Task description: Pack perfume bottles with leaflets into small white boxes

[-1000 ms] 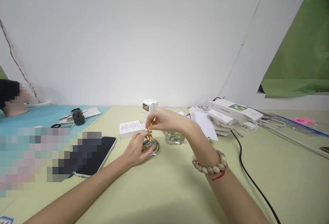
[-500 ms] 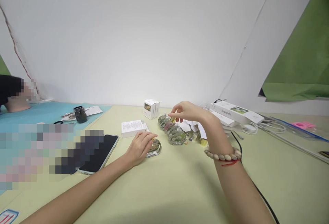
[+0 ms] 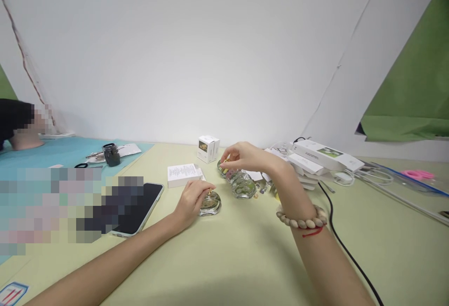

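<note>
My left hand (image 3: 191, 201) rests on the pale green table (image 3: 245, 259) with its fingers curled round a small round glass bottle (image 3: 211, 205) with a gold neck. My right hand (image 3: 245, 157), with a bead bracelet on the wrist, hovers farther back and pinches a small gold cap (image 3: 225, 161) over a row of similar glass bottles (image 3: 242, 185) holding greenish and pink contents. A little white box (image 3: 208, 149) stands just behind them.
A flat white box (image 3: 184, 175) and a black phone (image 3: 137, 207) lie to the left. Stacked white boxes (image 3: 315, 156), cables and a black cord (image 3: 347, 250) sit to the right. A dark jar (image 3: 111, 154) stands on a blue mat, with another person's arm (image 3: 19, 130) at far left.
My right hand left the bottle under my left hand, swung right over the row of bottles, then came slightly back left and down onto them. My left hand stayed on its bottle.
</note>
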A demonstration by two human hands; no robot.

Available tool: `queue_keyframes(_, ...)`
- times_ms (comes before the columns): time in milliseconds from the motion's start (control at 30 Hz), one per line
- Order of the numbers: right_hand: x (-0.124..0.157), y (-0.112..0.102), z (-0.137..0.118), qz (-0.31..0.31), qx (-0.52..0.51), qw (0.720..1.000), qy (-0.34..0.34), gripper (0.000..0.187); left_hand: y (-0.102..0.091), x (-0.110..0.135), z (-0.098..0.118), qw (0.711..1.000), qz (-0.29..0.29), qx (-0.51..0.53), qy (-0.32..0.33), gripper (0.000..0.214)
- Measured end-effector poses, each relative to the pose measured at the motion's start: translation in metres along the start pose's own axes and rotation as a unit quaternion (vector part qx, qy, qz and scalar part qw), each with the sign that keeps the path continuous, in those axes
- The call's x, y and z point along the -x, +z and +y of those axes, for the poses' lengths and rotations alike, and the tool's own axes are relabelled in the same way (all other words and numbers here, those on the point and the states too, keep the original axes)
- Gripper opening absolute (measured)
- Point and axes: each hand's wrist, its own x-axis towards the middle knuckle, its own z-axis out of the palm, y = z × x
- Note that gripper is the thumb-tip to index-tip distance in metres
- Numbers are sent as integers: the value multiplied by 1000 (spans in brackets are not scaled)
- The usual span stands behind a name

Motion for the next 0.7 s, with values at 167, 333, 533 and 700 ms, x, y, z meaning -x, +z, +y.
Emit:
queue_keyframes(167, -3, 3, 4, 0, 11, 1000, -16, 27, 1, -1, -1, 1000, 16, 14, -2, 20)
queue_keyframes(333, -4, 6, -1, -18, 23, 999, -17, 28, 1, -1, 1, 1000, 27, 12, -3, 21)
queue_keyframes(533, 3, -11, 16, -59, 76, 988, 118, 27, 1, -1, -2, 999, 41, -6, -4, 21)
queue_keyframes(700, 32, -37, 55, -72, 19, 933, 353, 23, 1, -1, -3, 999, 39, -12, -22, 20)
